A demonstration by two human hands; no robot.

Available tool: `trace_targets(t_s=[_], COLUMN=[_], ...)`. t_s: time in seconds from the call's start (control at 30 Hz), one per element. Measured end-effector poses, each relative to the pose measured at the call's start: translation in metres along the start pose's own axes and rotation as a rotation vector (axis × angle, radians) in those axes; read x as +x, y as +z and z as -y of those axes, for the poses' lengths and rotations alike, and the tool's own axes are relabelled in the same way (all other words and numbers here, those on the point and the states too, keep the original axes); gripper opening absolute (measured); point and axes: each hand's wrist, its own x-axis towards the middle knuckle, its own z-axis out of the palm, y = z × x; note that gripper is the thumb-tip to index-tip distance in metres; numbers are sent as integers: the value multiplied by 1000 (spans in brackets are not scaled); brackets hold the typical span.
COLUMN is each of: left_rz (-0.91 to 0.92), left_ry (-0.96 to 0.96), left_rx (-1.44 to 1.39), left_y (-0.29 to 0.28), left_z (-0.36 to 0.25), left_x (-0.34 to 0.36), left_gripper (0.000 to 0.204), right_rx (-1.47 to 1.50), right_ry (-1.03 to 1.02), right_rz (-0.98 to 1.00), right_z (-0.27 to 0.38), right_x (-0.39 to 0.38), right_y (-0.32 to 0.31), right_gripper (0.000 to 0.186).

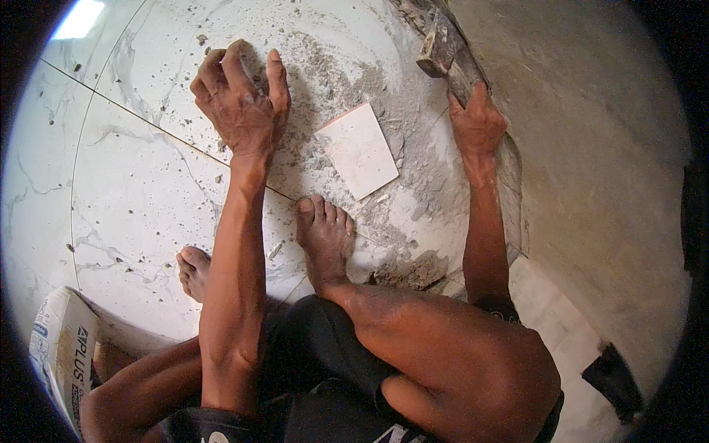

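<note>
My right hand [478,131] grips a hammer [442,53] close by the foot of the wall. The hammer's blocky head points away from me, and its lower handle is hidden in my fist. Over the marbled white floor tiles [140,166], my left hand [240,100] has its fingers apart and bent, with the thumb out to the side; nothing shows in it. Between my hands lies a cut piece of white tile [360,151] with a reddish edge. Grey mortar crumbs [325,74] are scattered around it.
A plain grey wall [591,133] rises along the right. A lump of broken mortar [413,272] lies beside my bare foot [325,236]. At the lower left stands a white printed bag [63,347]. A black object [613,380] lies at the lower right.
</note>
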Motion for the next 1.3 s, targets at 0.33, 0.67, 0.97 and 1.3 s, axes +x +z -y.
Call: trace_targets(t_s=[0.33, 0.67, 0.97, 1.3], left_rz=[-22, -13, -7, 4], left_ry=[-12, -9, 12, -8], left_rx=[5, 18, 34, 35], left_y=[1, 0, 2, -1], left_z=[0, 0, 2, -2], left_x=[-2, 0, -2, -1], left_gripper=[43, 43, 43, 42], right_rx=[-36, -15, 28, 30], right_ry=[15, -69, -159, -158], right_rz=[55, 4, -69, -44], right_z=[4, 4, 7, -8], right_x=[9, 2, -10, -30], right_y=[0, 1, -8, -16], right_gripper=[42, 38, 37, 42])
